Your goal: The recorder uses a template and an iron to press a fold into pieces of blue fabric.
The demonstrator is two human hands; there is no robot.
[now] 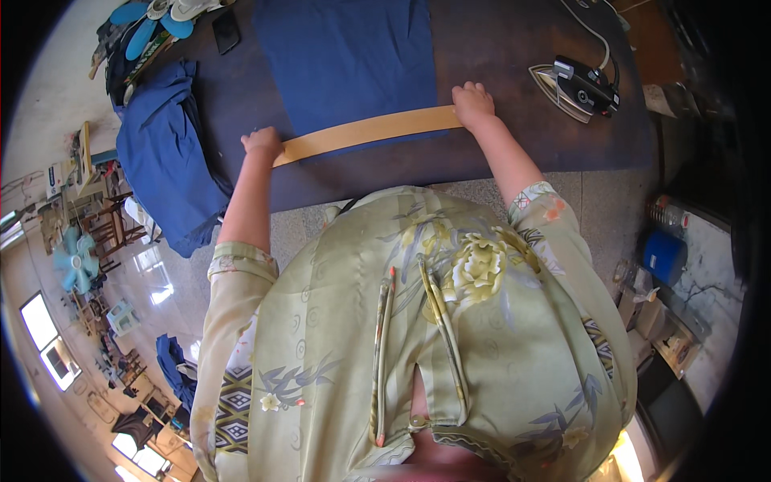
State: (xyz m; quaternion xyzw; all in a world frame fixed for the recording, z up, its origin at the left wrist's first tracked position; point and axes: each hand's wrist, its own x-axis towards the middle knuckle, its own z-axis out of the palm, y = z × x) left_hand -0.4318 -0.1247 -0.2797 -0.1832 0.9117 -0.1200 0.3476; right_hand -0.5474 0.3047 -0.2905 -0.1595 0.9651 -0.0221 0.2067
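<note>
Biggest thing here is the dark-covered bench (pixel 514 48), with the blue cloth (pixel 345 56) spread out on it, laid pretty flat, I'd guess so its near edge is easy to get at. A second, rumpled blue piece (pixel 165 153) hangs off the left side, probably just shoved clear. The long tan strip (pixel 369 132) goes crosswise over the near end of the blue cloth, with a sliver of blue peeking out below. The iron (pixel 586 88) sits off to the right, likely parked within reach but away from the fabric. Left hand (pixel 263 143) and right hand (pixel 473 104) have one end of the strip each, fingers curled closed around it, which I reckon keeps it straight and level.

Now the murky bits: the blue cloth runs out of the top of view, so no clue how long it is. Can't tell if the strip is card or wood, if its bow is real or just lens bend, or if it's pressed down or slightly lifted. Both its tips are hidden by the hands, and so are most of the fingertips.
</note>
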